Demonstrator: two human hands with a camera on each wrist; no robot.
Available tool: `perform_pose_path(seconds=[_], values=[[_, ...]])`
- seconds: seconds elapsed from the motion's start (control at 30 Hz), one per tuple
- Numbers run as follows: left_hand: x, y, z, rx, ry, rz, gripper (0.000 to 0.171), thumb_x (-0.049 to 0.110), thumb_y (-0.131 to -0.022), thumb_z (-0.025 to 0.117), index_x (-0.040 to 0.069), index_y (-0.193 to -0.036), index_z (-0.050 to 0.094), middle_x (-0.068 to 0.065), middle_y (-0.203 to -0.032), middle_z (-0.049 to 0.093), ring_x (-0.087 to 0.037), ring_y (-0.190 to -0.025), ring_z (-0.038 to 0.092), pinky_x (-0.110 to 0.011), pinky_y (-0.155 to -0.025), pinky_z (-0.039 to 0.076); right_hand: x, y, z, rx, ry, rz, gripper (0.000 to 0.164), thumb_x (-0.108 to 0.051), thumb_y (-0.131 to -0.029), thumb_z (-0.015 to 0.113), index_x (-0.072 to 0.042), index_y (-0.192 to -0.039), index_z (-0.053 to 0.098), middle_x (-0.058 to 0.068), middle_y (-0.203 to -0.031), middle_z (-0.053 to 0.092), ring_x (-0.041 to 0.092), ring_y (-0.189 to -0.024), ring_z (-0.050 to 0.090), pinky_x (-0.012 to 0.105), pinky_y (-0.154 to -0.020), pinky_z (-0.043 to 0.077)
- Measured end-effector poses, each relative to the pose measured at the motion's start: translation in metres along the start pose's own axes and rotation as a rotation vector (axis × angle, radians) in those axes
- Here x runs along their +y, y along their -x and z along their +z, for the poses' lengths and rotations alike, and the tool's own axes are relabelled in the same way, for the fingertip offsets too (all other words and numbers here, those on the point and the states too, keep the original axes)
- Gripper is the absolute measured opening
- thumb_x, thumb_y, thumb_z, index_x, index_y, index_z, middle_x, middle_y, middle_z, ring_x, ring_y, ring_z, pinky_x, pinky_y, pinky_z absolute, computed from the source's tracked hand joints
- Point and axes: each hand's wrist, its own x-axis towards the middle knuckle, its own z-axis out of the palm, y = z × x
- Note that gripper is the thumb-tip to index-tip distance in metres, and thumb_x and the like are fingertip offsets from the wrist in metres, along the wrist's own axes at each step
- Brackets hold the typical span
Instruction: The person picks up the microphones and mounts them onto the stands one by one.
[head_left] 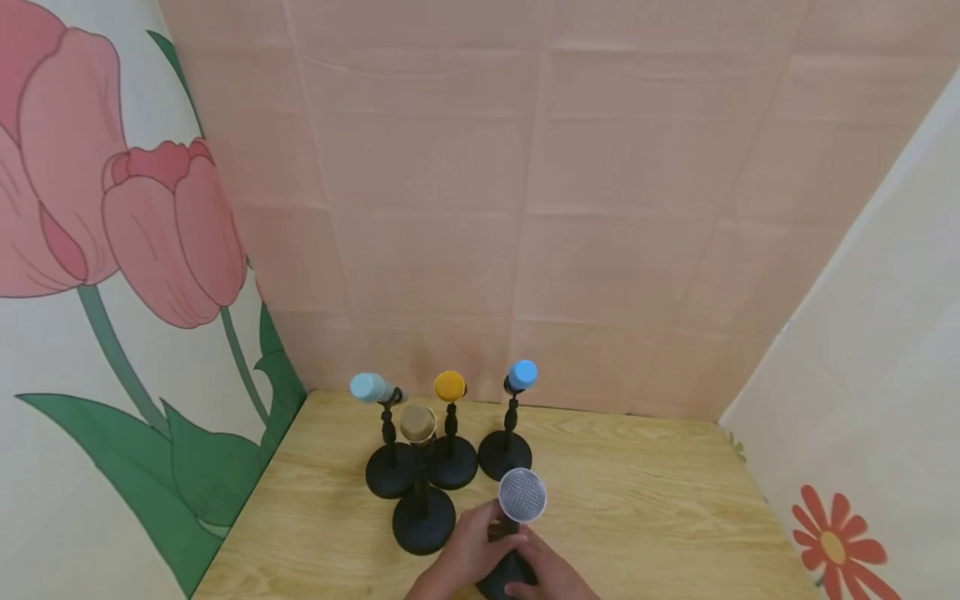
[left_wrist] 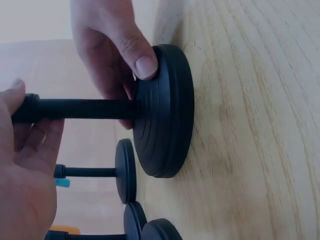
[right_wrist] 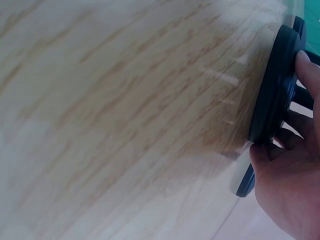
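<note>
A microphone with a silver mesh head (head_left: pixel 522 495) stands at the front of the table on a black desk stand. My left hand (head_left: pixel 468 550) grips the upper part of the stand's post (left_wrist: pixel 82 108), just below the microphone. Lower down, my right hand (head_left: pixel 553 572) holds the rim of the round base (left_wrist: pixel 167 120), its thumb lying on top. In the right wrist view, the fingers of the right hand (right_wrist: pixel 290 175) curl at the edge of that base (right_wrist: pixel 272 95). The base appears to rest on the wooden tabletop.
Behind and left stand more microphones on black stands: a gold-headed one (head_left: pixel 417 423), a pale blue one (head_left: pixel 367 387), an orange-yellow one (head_left: pixel 450 386) and a bright blue one (head_left: pixel 522 374). A pink cloth (head_left: pixel 525 208) hangs behind the wooden table (head_left: pixel 637 500).
</note>
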Motion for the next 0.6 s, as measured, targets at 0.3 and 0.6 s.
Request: perform_pose_path(seconds=[0.3,0.6], values=[[-0.0012,0.0007,-0.0084,-0.127,0.045,-0.033,0.031,0.034,-0.088,0.063,0.032,-0.116,0.052,0.011,-0.113,0.059,-0.001,-0.103,0.056,-0.024,-0.083,0.051,-0.0007,0.0001,0.0009,-0.021,-0.111,0.047,0.074,-0.056,-0.077,0.065,-0.043,-0.141,0.03,-0.004,-0.147,0.036,0.022,-0.128,0.043,0.055,-0.097,0.039],[0.0019,0.0009,-0.0053,-0.019,0.057,-0.122,0.033,0.031,-0.082,0.071,0.033,-0.11,0.055,0.018,-0.104,0.059,-0.008,-0.1,0.059,-0.025,-0.081,0.053,-0.0022,-0.0009,0.0009,-0.039,-0.082,0.087,0.077,-0.058,-0.076,0.065,-0.032,-0.143,0.037,0.005,-0.15,0.033,0.03,-0.131,0.039,0.055,-0.1,0.036]])
